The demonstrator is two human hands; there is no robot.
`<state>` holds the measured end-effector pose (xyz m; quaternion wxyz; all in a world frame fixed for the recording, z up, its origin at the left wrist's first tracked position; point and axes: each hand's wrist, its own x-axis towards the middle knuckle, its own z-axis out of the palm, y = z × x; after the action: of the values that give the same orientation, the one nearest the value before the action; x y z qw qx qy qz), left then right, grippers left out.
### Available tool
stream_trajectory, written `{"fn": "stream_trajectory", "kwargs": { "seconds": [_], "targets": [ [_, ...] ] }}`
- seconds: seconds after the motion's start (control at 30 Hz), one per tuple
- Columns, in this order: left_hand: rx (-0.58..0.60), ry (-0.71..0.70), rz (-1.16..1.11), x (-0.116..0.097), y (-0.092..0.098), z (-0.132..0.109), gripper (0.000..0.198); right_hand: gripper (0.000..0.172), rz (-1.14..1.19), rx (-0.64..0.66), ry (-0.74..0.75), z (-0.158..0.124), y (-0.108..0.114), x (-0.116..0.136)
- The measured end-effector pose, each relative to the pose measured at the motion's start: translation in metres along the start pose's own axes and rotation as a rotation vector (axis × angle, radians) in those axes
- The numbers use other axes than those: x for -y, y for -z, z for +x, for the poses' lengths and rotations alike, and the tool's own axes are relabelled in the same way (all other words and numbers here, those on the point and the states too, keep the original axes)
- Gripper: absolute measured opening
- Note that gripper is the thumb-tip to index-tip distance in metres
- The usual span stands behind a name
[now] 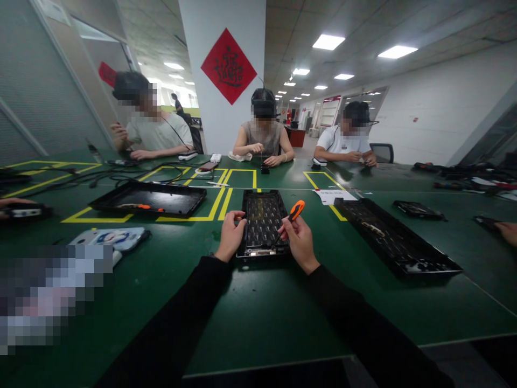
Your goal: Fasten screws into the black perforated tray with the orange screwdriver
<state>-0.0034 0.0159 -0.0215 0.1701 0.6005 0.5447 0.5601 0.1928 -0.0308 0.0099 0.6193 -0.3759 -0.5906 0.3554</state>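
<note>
A black keyboard frame (263,215) lies lengthwise on the green table in front of me. My left hand (230,236) is closed on its left edge near the close end, fingers curled over the rim. My right hand (299,240) is shut on a screwdriver with an orange handle (296,209); its dark shaft slants down-left to the frame's near right corner. Both my sleeves are black.
A black tray (149,200) holding a small orange tool sits at left inside yellow floor-tape lines. Another long black keyboard shell (393,240) lies at right. Three people sit across the table working. Cables run at far left; other people's hands show at both side edges.
</note>
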Motion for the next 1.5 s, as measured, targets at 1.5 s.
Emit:
{"fn": "stream_trajectory", "kwargs": {
  "seconds": [1.5],
  "targets": [
    [0.074,0.111,0.097,0.035,-0.004,0.025,0.027,0.031,0.223,0.307,-0.166,0.008,0.01,-0.003]
  ]
}}
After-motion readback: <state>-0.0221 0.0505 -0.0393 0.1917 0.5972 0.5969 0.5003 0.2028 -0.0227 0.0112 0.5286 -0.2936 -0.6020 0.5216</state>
